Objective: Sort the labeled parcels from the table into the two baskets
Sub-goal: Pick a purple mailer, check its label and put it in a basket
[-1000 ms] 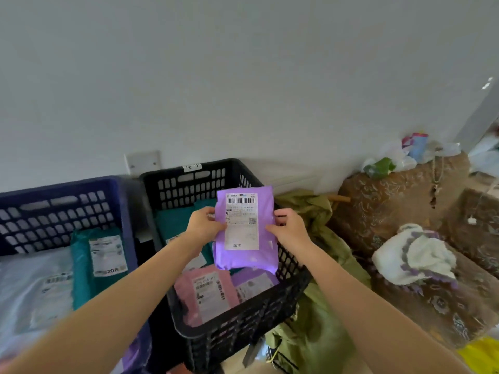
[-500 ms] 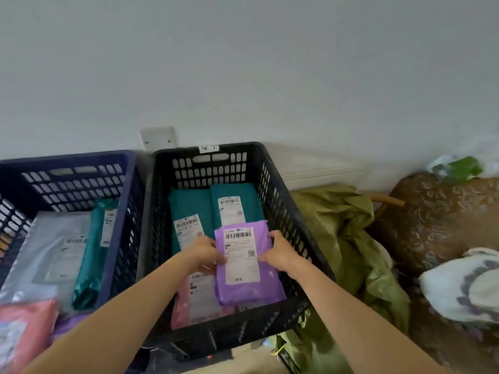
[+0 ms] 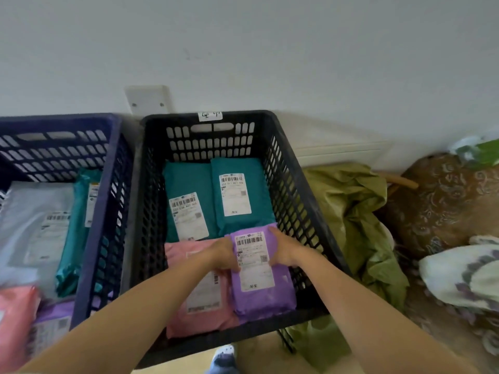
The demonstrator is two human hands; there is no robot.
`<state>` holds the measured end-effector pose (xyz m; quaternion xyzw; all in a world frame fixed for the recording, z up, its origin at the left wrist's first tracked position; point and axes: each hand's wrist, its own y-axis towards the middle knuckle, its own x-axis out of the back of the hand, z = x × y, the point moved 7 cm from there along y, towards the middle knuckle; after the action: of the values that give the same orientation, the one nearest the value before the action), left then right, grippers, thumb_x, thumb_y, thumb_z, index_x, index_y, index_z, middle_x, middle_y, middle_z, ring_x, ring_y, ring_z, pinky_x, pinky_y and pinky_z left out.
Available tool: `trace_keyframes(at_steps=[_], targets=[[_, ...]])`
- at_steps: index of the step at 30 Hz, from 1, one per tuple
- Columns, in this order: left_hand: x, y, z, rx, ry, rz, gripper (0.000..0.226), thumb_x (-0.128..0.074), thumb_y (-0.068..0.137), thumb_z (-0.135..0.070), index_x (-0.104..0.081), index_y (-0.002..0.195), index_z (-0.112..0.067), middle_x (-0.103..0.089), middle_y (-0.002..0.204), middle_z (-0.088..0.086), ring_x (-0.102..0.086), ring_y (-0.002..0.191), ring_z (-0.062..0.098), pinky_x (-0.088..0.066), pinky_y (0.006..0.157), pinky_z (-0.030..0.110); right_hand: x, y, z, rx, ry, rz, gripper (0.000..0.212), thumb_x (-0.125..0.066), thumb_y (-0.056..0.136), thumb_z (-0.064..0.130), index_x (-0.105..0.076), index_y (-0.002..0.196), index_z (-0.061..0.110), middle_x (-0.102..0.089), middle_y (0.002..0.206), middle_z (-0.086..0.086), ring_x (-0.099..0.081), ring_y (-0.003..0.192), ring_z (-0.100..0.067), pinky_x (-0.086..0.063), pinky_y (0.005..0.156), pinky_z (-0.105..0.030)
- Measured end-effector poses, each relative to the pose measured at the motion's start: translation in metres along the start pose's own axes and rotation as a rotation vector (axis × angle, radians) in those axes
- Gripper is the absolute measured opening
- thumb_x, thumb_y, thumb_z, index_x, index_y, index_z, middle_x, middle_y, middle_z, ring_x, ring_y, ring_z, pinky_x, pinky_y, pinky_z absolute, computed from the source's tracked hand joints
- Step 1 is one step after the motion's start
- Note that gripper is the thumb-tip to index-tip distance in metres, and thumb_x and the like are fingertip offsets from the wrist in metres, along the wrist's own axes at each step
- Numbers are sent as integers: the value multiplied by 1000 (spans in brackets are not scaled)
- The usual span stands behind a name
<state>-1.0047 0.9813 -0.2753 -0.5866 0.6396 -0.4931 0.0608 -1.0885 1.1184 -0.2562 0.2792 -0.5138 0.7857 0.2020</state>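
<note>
A purple parcel [image 3: 260,276] with a white label lies in the front right of the black basket [image 3: 286,163]. My left hand [image 3: 222,255] grips its left edge and my right hand [image 3: 283,249] grips its right edge, both low inside the basket. Beside it lies a pink parcel [image 3: 199,306], and two teal parcels [image 3: 216,195] lie side by side at the back. The blue basket [image 3: 102,201] stands to the left and holds a grey parcel [image 3: 35,225] and a teal parcel [image 3: 75,233].
A pink parcel [image 3: 13,319] and a purple parcel [image 3: 51,319] lie at the lower left. Crumpled olive fabric [image 3: 353,225] sits right of the black basket, with a brown patterned sofa [image 3: 442,206] and a white cloth [image 3: 464,273] beyond. A wall stands close behind.
Both hands have lowered the purple parcel from above the black basket down into its front right corner, beside the pink parcel. The view has tilted downward.
</note>
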Motion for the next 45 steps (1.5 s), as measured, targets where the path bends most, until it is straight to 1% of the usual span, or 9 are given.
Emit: trace_keyframes(at_steps=[6, 10, 12, 15, 18, 21, 27, 36, 45], targets=[[-8, 14, 3, -74, 154, 22, 44, -72, 79, -10, -59, 122, -7, -64, 120, 12, -63, 105, 25, -53, 90, 36, -4, 2, 3, 66, -88, 58, 98, -71, 77, 37, -7, 151, 27, -49, 137, -13, -53, 117, -30, -45, 100, -42], [-1, 6, -10, -151, 625, -67, 56, -68, 83, -40, -50, 128, -10, -62, 118, 7, -62, 102, 24, -53, 83, 35, 1, 1, 7, 62, -374, -67, 76, -48, 91, 19, -5, 153, 22, -47, 135, -21, -52, 118, -36, -45, 93, -41], [2, 0, -19, -212, 773, -163, 70, -67, 83, -47, -36, 133, -8, -53, 123, 11, -57, 106, 27, -50, 79, 36, 6, -2, 18, 130, -460, -143, 72, -48, 94, 19, -8, 154, 21, -38, 141, -21, -46, 124, -37, -44, 93, -42], [-3, -10, -27, -323, 878, -203, 80, -65, 83, -51, -23, 141, -14, -31, 142, 18, -42, 123, 33, -44, 90, 42, 3, -1, 30, 242, -555, -131, 89, -64, 88, 15, -5, 153, 28, -17, 152, -15, -23, 139, -35, -42, 99, -45], [-12, -17, -18, -328, 963, -82, 80, -54, 88, -57, -11, 151, -32, 0, 158, 18, -19, 142, 38, -32, 107, 51, -7, 3, 30, 270, -649, -50, 96, -67, 87, 13, -1, 153, 34, 8, 160, -11, -2, 147, -33, -35, 107, -48], [-22, -22, -10, -368, 994, 52, 68, -45, 93, -58, -8, 149, -48, 17, 158, 14, 0, 146, 37, -19, 114, 56, -15, 6, 24, 278, -674, 36, 97, -69, 86, 15, -2, 152, 39, 15, 160, -9, 3, 148, -31, -34, 108, -49], [-43, -30, 5, -399, 1044, 222, 57, -43, 94, -55, -18, 145, -53, 19, 158, 14, 15, 145, 36, -4, 118, 53, -25, 4, 22, 281, -692, 144, 98, -69, 84, 13, -4, 151, 42, 22, 159, -7, 7, 148, -32, -36, 108, -51], [-54, -21, 11, -415, 1139, 209, 59, -43, 97, -49, -10, 146, -54, 19, 158, 16, 14, 145, 38, -1, 118, 54, -35, 4, 18, 272, -701, 216, 99, -67, 86, 9, 0, 152, 40, 31, 156, -6, 15, 146, -35, -23, 116, -52], [-54, -20, 9, -423, 1056, 188, 54, -43, 99, -40, -18, 146, -50, 13, 160, 13, 9, 146, 37, -3, 118, 51, -35, 7, 19, 264, -604, 164, 93, -61, 86, 1, -8, 152, 40, 25, 158, -4, 5, 148, -32, -28, 116, -46]])
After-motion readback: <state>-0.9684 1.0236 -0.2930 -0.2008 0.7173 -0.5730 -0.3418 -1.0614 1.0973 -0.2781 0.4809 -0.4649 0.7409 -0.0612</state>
